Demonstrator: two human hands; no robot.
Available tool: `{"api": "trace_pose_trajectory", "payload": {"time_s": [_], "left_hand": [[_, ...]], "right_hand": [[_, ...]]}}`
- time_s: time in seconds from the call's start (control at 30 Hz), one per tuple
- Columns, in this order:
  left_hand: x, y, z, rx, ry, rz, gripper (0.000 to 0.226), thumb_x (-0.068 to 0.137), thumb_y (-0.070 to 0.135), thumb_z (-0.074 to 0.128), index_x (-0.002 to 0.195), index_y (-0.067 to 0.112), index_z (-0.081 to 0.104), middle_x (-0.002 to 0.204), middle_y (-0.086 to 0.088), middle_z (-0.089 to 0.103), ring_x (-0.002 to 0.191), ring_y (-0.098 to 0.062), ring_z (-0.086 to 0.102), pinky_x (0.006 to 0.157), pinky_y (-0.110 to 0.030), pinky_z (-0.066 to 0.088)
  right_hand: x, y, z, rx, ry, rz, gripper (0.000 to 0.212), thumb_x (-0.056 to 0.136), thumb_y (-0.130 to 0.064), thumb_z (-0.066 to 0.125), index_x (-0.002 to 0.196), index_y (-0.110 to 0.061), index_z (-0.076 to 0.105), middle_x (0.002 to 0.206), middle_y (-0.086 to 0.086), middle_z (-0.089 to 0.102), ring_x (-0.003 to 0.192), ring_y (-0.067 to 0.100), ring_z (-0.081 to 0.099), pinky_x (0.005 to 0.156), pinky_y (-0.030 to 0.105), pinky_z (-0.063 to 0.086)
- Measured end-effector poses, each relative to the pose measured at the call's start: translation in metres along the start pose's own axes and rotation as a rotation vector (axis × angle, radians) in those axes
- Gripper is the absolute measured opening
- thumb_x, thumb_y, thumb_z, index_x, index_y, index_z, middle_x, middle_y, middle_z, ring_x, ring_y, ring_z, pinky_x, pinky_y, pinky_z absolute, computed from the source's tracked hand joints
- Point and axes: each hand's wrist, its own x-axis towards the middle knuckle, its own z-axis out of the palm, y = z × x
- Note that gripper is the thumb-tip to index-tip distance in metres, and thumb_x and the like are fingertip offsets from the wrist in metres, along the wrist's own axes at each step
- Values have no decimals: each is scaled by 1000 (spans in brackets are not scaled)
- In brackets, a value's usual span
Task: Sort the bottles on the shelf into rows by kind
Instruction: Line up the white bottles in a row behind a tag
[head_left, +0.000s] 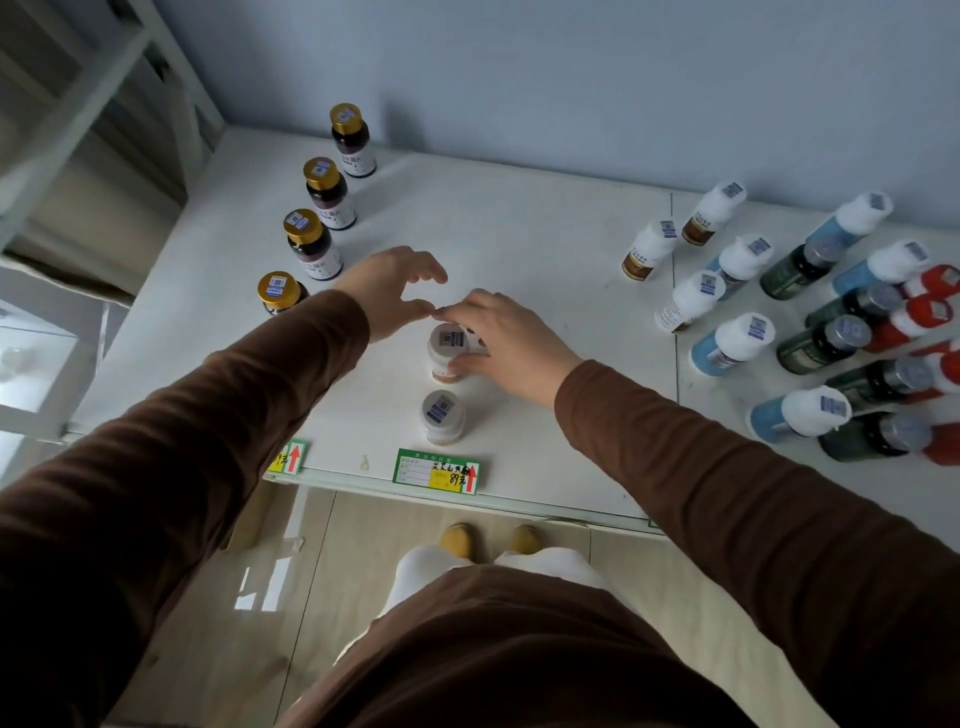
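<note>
2 hands over a white shelf (519, 218). right hand (501, 338) curled around a small white-capped bottle (448, 353) near the middle of the shelf, thumb pressed on its side, fingers wrapped over the far side. left hand (395, 291) just beside it, fingers loose and spread, holding nothing, thumb tip close to the right fingertips. 1 more white-capped bottle (441, 415) right in front, close to the shelf edge, in line with the held one. 4 dark bottles with gold caps (322, 192) in a row along the left side, front one partly hidden by the brown sleeve (234, 389). lots more bottles on the right side, mixed up: 3 white ones with brown bottoms (670, 244), blue ones with white caps (732, 343), dark green ones with grey caps (826, 343), red ones (914, 319) at the far right. 2 green price tags (439, 470) stuck on the front edge of the shelf, each with a red arrow. yellow shoes (460, 538) down below on the tiled floor (363, 519). blue-grey wall (519, 78) behind the shelf.
</note>
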Motion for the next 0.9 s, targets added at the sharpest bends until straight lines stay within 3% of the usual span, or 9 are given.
{"api": "trace_pose_trajectory", "payload": {"time_s": [0.3,0.47,0.73,0.9], "left_hand": [[50,78,16,-91,47,60,35,84,26,70,118,23,61,116,0,62,105,-17,58,93,-35,49],[90,125,57,-191,32,-8,41,81,26,73,119,21,59,116,1,61,104,-16,58,92,-33,49],[150,183,127,-387,90,-186,58,76,28,78,127,17,54,121,0,59,95,-14,57,85,-27,47],[171,195,145,-480,125,-242,48,72,25,79,115,14,60,106,-6,67,92,-24,65,87,-39,53]], "right_hand": [[-33,75,-89,20,186,147,34,91,-28,67,124,-21,65,116,1,59,102,17,58,92,39,50],[-38,141,-134,-85,253,235,34,93,-22,60,126,-18,61,124,6,59,113,24,55,98,36,44],[-19,207,-155,-186,-1,189,48,93,-24,61,140,-24,50,139,7,47,125,26,48,102,35,39],[-7,224,-148,-178,-62,171,51,87,-25,68,136,-26,53,129,8,53,121,29,50,96,38,41]]}}
